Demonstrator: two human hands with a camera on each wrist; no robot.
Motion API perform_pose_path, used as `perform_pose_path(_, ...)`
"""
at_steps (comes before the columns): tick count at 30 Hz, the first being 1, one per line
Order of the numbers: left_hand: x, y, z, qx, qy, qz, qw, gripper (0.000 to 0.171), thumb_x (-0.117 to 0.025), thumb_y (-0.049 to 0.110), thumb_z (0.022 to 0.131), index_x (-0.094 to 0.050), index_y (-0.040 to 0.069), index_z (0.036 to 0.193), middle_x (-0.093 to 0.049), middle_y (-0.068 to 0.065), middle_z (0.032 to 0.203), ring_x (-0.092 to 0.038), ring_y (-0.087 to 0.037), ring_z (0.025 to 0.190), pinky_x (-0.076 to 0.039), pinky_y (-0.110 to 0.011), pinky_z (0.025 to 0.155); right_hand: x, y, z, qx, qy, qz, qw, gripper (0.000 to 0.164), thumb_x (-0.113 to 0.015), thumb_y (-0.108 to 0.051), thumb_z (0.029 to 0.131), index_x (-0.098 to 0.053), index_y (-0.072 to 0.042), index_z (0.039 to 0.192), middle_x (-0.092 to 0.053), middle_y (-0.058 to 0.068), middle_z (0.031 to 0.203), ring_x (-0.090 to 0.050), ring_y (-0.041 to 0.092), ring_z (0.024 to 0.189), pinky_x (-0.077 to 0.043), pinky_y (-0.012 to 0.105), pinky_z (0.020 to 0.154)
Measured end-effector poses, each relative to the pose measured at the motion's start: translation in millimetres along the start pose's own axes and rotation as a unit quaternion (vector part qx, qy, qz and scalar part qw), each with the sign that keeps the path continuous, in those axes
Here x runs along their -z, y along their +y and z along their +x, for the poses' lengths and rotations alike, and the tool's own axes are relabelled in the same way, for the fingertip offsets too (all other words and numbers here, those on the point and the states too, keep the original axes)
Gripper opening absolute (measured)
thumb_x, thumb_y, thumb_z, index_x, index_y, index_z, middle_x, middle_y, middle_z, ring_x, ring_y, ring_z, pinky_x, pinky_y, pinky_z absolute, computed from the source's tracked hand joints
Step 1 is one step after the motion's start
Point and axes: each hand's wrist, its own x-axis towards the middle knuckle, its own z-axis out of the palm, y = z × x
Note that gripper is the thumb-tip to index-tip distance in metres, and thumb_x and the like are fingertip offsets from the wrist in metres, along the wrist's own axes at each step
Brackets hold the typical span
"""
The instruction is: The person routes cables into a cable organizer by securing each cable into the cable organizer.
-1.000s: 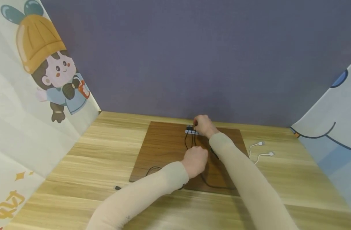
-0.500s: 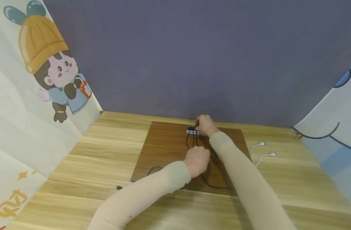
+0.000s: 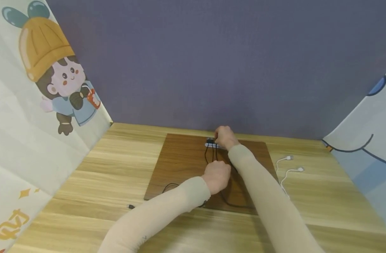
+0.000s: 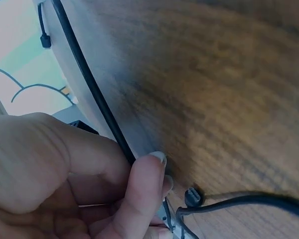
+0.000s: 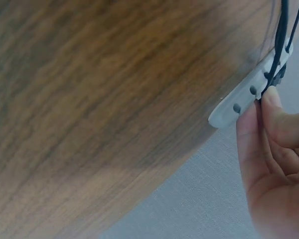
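A pale cable organizer strip with a row of round slots lies along the far edge of the brown wooden board. Several black cables run through its slots. Behind the strip, my right hand pinches a black cable between thumb and finger, right at one slot. My left hand is over the middle of the board. In the left wrist view its thumb and finger pinch a taut black cable. Two slots at the strip's near end, in the right wrist view, have no cable in them.
Two white USB cables lie to the right of the board. A black cable plug rests on the table at the left. A grey-blue partition rises just behind the board, with printed white panels at both sides.
Both hands keep nearly the same place and grip. The right forearm has shifted slightly left, so more of one white cable shows.
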Motion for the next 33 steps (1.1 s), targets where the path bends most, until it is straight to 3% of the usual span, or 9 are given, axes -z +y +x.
perform_pose_path(12, 0.5, -2.7, -3.5, 0.012, 0.013, 0.003, 0.9998, 0.012, -0.07, 0.015, 0.094, -0.073, 0.013, 0.082, -0.071, -0.002, 0.08, -0.067, -0.014, 0.068, -0.055, -0.028, 0.05, -4.9, -7.0, 4.0, -0.005, 0.01, -0.008, 1.0, 0.005, -0.067, -0.001, 0.093, -0.072, -0.003, 0.096, -0.065, 0.016, 0.107, -0.061, 0.033, 0.1, -0.053, 0.043, 0.082)
perform_pose_path(22, 0.3, -3.3, -4.7, 0.0, 0.024, 0.004, 0.9997, 0.013, -0.071, 0.013, 0.093, -0.072, 0.013, 0.08, -0.071, -0.002, 0.08, -0.067, -0.014, 0.067, -0.055, -0.028, 0.051, -4.1, -8.7, 2.8, -0.02, 0.012, -0.012, 1.0, 0.008, -0.066, -0.001, 0.093, -0.069, -0.005, 0.087, -0.065, 0.014, 0.099, -0.061, 0.029, 0.089, -0.052, 0.041, 0.074)
perform_pose_path(27, 0.6, -2.3, -6.5, -0.003, 0.016, 0.008, 0.9998, 0.009, -0.072, 0.014, 0.092, -0.074, 0.013, 0.084, -0.073, -0.002, 0.084, -0.069, -0.017, 0.073, -0.057, -0.03, 0.054, -4.3, -4.3, 1.3, -0.022, 0.004, -0.006, 1.0, 0.001, -0.07, -0.004, 0.092, -0.071, -0.003, 0.093, -0.066, 0.014, 0.104, -0.061, 0.032, 0.099, -0.053, 0.043, 0.082)
perform_pose_path(33, -0.5, -4.2, -7.3, -0.01, 0.021, 0.023, 0.9995, 0.006, -0.073, 0.015, 0.092, -0.076, 0.013, 0.087, -0.072, -0.003, 0.085, -0.069, -0.018, 0.076, -0.057, -0.03, 0.056, -5.6, 0.8, -1.3, -0.023, 0.002, 0.03, 0.999, 0.011, -0.073, -0.007, 0.093, -0.075, -0.003, 0.103, -0.069, 0.016, 0.112, -0.062, 0.035, 0.109, -0.054, 0.045, 0.091)
